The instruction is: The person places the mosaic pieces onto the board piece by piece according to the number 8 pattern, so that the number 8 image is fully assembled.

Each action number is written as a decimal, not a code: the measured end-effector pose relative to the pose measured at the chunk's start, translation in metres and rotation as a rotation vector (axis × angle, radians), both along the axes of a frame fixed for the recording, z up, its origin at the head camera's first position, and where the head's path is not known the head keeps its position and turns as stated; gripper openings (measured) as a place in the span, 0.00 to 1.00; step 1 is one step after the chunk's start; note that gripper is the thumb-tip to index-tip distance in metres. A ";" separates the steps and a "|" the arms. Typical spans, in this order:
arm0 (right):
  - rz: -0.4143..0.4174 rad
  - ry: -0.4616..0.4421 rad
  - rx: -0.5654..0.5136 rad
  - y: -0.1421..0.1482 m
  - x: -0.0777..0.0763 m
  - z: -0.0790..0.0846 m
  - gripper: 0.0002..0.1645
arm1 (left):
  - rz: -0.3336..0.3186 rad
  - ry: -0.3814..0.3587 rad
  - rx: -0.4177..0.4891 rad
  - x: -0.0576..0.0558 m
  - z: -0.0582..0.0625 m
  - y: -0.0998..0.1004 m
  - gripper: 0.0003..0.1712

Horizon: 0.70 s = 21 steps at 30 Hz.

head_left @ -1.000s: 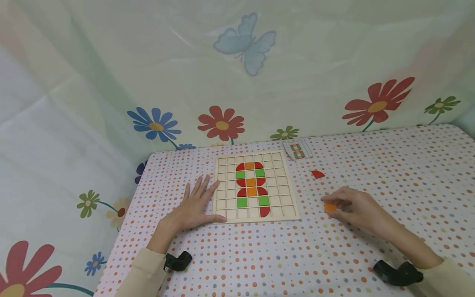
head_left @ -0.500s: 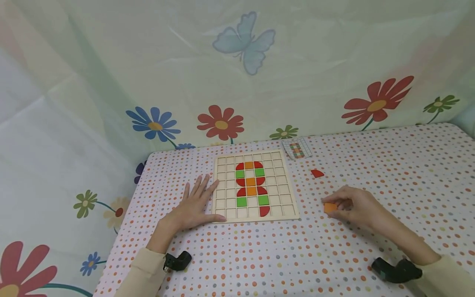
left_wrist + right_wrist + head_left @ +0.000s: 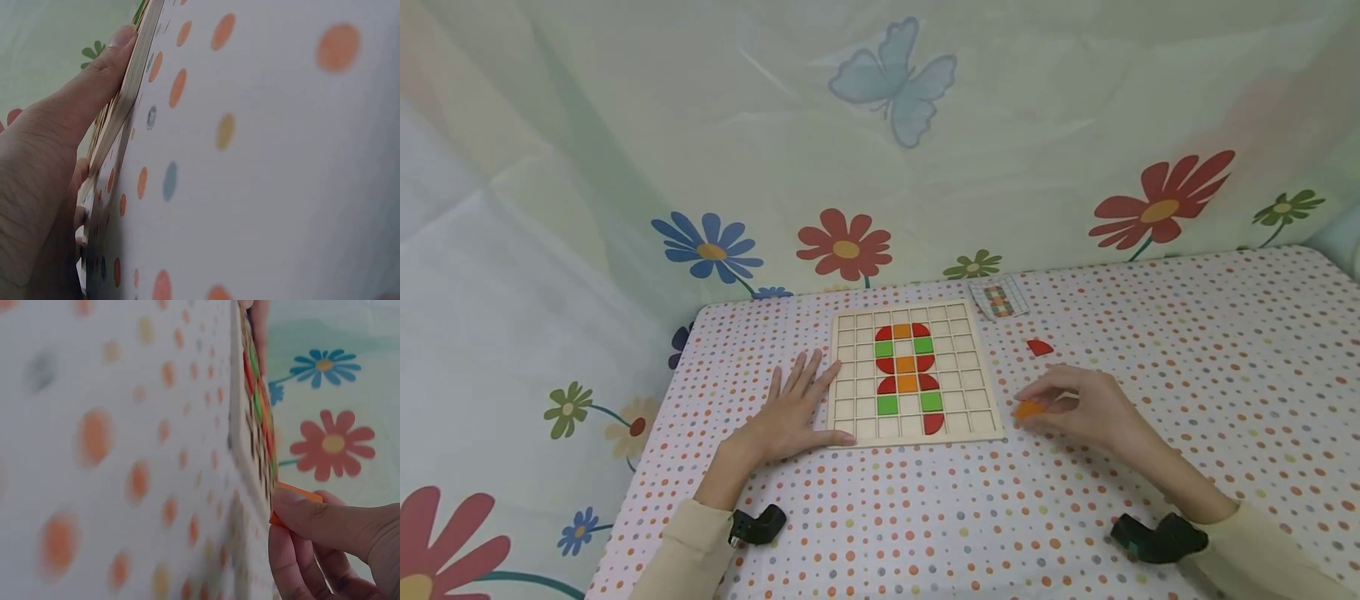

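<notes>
My left hand [image 3: 786,421] lies with spread, straight fingers at the left edge of a wooden grid board [image 3: 964,392]; its thumb rests on the board's near left corner, also visible in the left wrist view. Red quarter-round pieces [image 3: 933,423], green squares [image 3: 887,405] and orange squares [image 3: 907,383] sit in the board's middle columns. Just right of the board, my right hand [image 3: 1086,405] pinches an orange square tile [image 3: 1028,409] between thumb and fingers. In the right wrist view the thumb covers part of that tile [image 3: 302,491].
A loose red quarter-round piece [image 3: 1040,347] lies beyond my right hand. Behind it, near the board's far right corner, is a paper card [image 3: 998,298] printed with a coloured grid pattern. A flowered curtain [image 3: 1000,167] hangs behind the dotted tablecloth [image 3: 925,517].
My right hand has moved left toward the board with the orange tile, which now looks tilted. The left hand stays in place on the board. The head view has shifted slightly.
</notes>
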State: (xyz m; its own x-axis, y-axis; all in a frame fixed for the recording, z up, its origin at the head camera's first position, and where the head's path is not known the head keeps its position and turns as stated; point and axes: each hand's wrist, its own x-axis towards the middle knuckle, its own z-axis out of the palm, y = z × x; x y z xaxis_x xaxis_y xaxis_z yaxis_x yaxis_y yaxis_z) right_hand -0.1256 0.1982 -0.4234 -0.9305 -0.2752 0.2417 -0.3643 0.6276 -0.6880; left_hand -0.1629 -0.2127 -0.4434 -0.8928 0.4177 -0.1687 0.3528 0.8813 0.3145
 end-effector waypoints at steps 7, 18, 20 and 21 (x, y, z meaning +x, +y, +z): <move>0.138 -0.078 -0.068 -0.061 -0.018 0.012 0.15 | -0.004 0.004 0.026 -0.001 -0.002 -0.002 0.67; 0.316 -0.137 -0.098 -0.116 -0.031 -0.001 0.11 | 0.009 -0.014 0.001 -0.002 -0.002 -0.001 0.67; 0.324 -0.128 -0.086 -0.119 -0.032 -0.003 0.12 | 0.009 -0.012 -0.002 -0.002 -0.001 -0.001 0.67; 0.322 -0.123 -0.077 -0.120 -0.032 -0.003 0.12 | 0.010 -0.012 0.001 -0.002 -0.001 -0.001 0.67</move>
